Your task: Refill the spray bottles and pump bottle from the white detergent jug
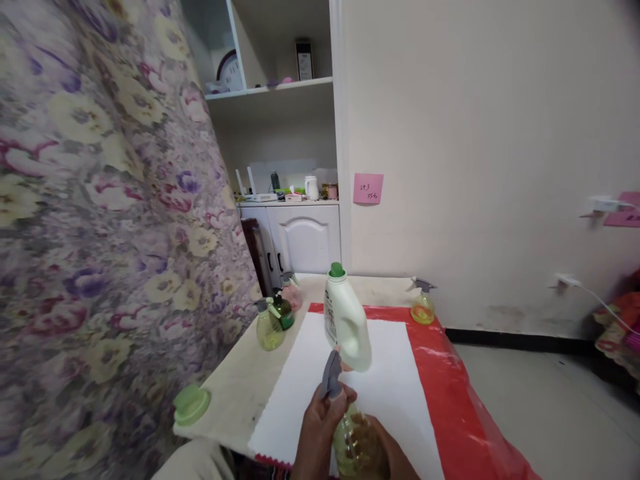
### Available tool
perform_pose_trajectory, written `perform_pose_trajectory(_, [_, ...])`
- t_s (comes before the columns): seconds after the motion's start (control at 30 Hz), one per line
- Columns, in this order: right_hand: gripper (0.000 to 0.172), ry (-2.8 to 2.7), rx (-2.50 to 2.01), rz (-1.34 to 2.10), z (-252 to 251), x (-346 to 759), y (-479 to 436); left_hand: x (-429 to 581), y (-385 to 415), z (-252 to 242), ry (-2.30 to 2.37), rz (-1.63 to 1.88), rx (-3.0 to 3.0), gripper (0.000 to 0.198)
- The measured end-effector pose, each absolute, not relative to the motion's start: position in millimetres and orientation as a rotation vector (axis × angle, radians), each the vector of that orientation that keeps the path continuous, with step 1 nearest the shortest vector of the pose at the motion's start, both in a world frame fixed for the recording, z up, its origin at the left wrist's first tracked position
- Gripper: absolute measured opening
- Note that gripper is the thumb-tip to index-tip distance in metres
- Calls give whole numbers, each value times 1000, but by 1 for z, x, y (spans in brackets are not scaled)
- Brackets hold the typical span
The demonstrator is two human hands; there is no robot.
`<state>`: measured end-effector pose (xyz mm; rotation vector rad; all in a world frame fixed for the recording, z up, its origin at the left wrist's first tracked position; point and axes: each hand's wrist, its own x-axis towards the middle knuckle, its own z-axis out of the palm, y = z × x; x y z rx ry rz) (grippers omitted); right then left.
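Observation:
My left hand (320, 427) is closed round the neck of a clear spray bottle (356, 441) of yellowish liquid, just under its grey trigger head (331, 373). My right hand (397, 457) grips the bottle's body from the right and below; only part of that hand shows. Both hands hold the bottle over the near edge of a white sheet (395, 393). Just behind the trigger head is a pale green detergent jug (347, 320) with a green cap, on the sheet and leaning slightly.
The sheet lies on a red cloth (450, 380) over a small table (240, 387). A loose green lid (191, 403) sits at the table's left edge. Spray bottles (267, 327) cluster at the back left, another (423, 303) at the back right. A floral curtain (100, 233) hangs left.

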<state>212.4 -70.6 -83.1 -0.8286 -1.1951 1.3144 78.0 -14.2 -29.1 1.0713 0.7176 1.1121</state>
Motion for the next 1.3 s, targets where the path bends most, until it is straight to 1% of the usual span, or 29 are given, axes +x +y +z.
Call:
perform_pose_trajectory(0.07, [83, -1187, -827, 1335, -85, 209, -70, 76, -16, -25, 654, 1097, 1045, 48])
perform_pose_trajectory(0.1, [83, -1191, -837, 1335, -85, 209, -70, 74, -17, -23, 604, 1066, 1023, 48])
perform_pose_trajectory(0.2, [82, -1204, -901, 1296, -86, 208, -72, 67, -20, -18, 531, 975, 970, 40])
perform_pose_trajectory(0.3, [79, -1192, -958, 1260, -92, 210, -72, 67, -22, -18, 551, 1023, 960, 36])
perform_pose_trajectory(0.33, [82, -1180, -949, 1260, -96, 211, -72, 70, -22, -19, 581, 1055, 958, 33])
perform_pose_trajectory(0.43, [99, -1144, -899, 1279, -108, 214, -71, 80, -24, -18, 691, 1130, 909, 27])
perform_pose_trajectory(0.47, [101, -1132, -895, 1284, -109, 214, -72, 82, -25, -18, 715, 1136, 885, 26])
perform_pose_trajectory(0.6, [92, -1122, -876, 1307, -100, 215, -75, 81, -29, -18, 667, 1090, 853, 41])
perform_pose_trajectory(0.67, [92, -1135, -809, 1315, -95, 215, -75, 79, -30, -19, 608, 1077, 857, 44])
perform_pose_trajectory(0.8, [100, -1133, -830, 1268, -108, 213, -69, 88, -26, -24, 702, 1190, 790, 39])
perform_pose_trajectory(0.9, [101, -1134, -836, 1270, -115, 213, -67, 98, -24, -25, 810, 1270, 771, 36])
perform_pose_trajectory(1.0, [96, -1127, -767, 1302, -99, 212, -72, 100, -25, -24, 822, 1273, 833, 38])
perform_pose_trajectory(1.1, [86, -1100, -681, 1393, -78, 210, -78, 93, -30, -21, 765, 1219, 870, 43])
perform_pose_trajectory(1.17, [82, -1081, -636, 1436, -75, 209, -78, 89, -35, -17, 724, 1167, 846, 44])
perform_pose_trajectory(1.23, [84, -1068, -629, 1442, -83, 208, -76, 89, -40, -10, 771, 1188, 857, 41])
perform_pose_trajectory(1.3, [90, -1066, -659, 1444, -93, 208, -73, 92, -44, -1, 866, 1262, 940, 33])
